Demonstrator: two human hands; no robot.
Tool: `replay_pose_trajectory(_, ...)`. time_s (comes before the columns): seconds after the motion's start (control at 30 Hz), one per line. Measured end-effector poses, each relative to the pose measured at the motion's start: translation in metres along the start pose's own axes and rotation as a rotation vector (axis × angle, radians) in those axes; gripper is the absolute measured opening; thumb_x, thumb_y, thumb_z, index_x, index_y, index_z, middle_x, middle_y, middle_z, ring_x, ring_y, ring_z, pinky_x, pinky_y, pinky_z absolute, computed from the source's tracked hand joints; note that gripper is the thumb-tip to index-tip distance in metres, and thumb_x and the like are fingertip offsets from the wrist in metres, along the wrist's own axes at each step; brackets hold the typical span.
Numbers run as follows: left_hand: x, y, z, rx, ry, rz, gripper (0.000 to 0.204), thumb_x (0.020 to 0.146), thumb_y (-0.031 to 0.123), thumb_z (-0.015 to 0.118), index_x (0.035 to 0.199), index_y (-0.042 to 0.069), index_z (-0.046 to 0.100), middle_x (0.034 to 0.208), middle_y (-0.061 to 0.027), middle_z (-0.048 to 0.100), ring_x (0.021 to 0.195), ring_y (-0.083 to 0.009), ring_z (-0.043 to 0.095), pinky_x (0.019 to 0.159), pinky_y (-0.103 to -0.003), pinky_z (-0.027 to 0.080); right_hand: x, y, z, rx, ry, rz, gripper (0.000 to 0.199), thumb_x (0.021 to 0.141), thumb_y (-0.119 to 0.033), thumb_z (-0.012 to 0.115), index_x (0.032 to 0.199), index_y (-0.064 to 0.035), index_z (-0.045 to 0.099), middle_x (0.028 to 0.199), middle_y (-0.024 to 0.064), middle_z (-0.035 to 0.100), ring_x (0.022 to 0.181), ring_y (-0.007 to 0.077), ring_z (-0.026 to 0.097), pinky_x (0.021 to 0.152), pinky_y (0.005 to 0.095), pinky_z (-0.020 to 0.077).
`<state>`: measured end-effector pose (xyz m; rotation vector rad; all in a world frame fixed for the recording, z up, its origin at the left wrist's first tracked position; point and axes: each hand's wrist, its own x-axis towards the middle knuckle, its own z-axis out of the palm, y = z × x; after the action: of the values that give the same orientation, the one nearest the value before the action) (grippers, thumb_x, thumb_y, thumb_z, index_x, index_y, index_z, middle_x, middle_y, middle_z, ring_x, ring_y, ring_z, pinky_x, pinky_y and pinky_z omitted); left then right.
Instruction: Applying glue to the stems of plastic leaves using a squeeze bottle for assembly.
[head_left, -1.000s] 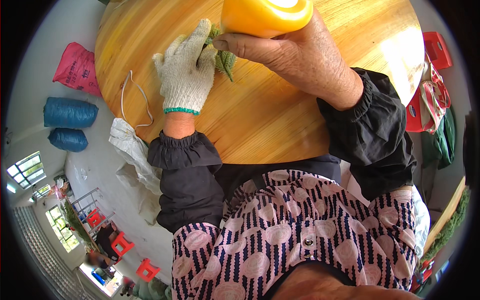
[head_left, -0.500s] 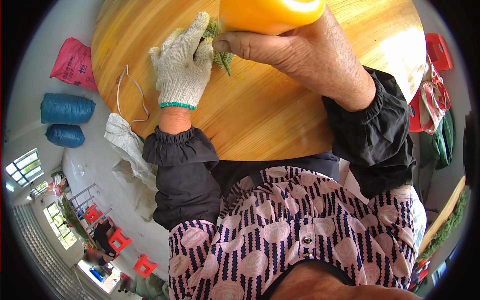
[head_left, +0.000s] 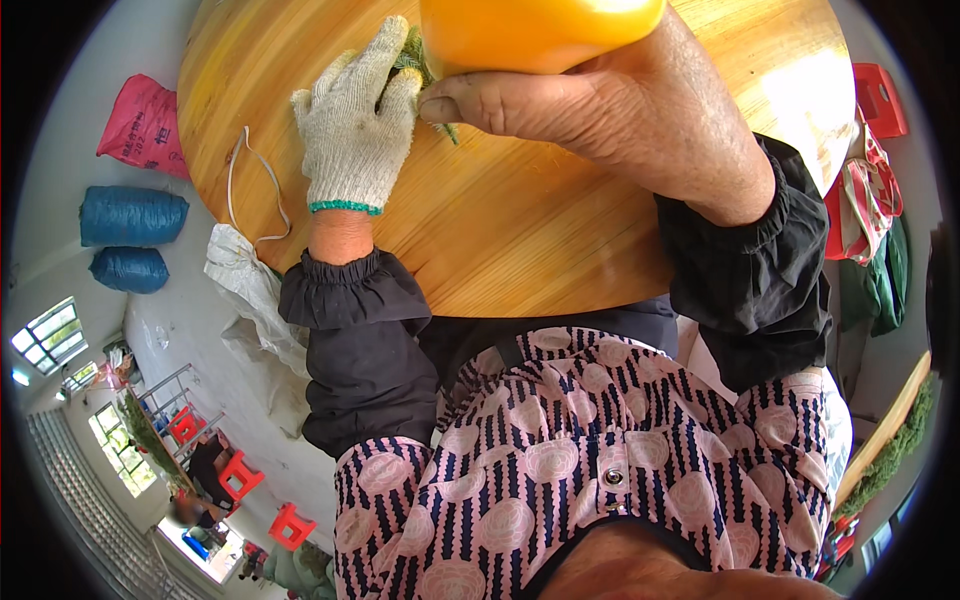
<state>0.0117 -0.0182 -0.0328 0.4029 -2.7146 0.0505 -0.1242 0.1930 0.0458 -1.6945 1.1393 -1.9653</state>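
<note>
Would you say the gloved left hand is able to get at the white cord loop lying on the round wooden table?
Probably yes: the white cord loop lies just beside the gloved left hand on the round wooden table, nothing between.

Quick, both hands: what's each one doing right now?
Left hand, gloved: flat and open, pressing the green leafy sprig on the wooden table.
Right hand, bare: closed around an orange container.
</note>
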Motion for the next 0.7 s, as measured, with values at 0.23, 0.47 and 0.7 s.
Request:
replay_pose_trajectory(0.23,0.002,0.005,-0.005,-0.053,0.041,0.05,0.046,0.095,0.033,0.066,0.141,0.029,0.063,0.115,-0.0045,0.074,0.119,-0.0294,0.063,0.104,-0.054,0.038,-0.002,0.008,-0.006,-0.015,-0.084,-0.018,0.047,0.091,-0.005,0.073,0.134,-0.0024,0.056,0.126,0.0093,0.064,0.116,0.0211,0.06,0.1,0.0344,0.0499)
replay_pose_trajectory(0.47,0.002,-0.006,0.008,-0.081,0.067,0.046,0.047,0.095,0.035,0.067,0.141,0.029,0.063,0.117,-0.0046,0.074,0.119,-0.0297,0.063,0.104,-0.054,0.038,-0.001,-0.009,-0.012,-0.087,-0.069,0.097,0.056,0.088,-0.012,0.082,0.136,-0.0018,0.055,0.126,0.01,0.065,0.118,0.0216,0.06,0.1,0.0343,0.0496)
replay_pose_trajectory(0.7,0.014,0.009,-0.017,-0.166,-0.081,-0.035,0.047,0.097,0.032,0.065,0.143,0.022,0.062,0.124,-0.0073,0.072,0.116,-0.0319,0.064,0.103,-0.053,0.041,0.024,-0.068,-0.028,-0.093,0.359,0.641,0.036,0.082,-0.014,0.086,0.111,-0.0047,0.067,0.097,0.0028,0.068,0.091,0.0142,0.064,0.083,0.0288,0.0524)
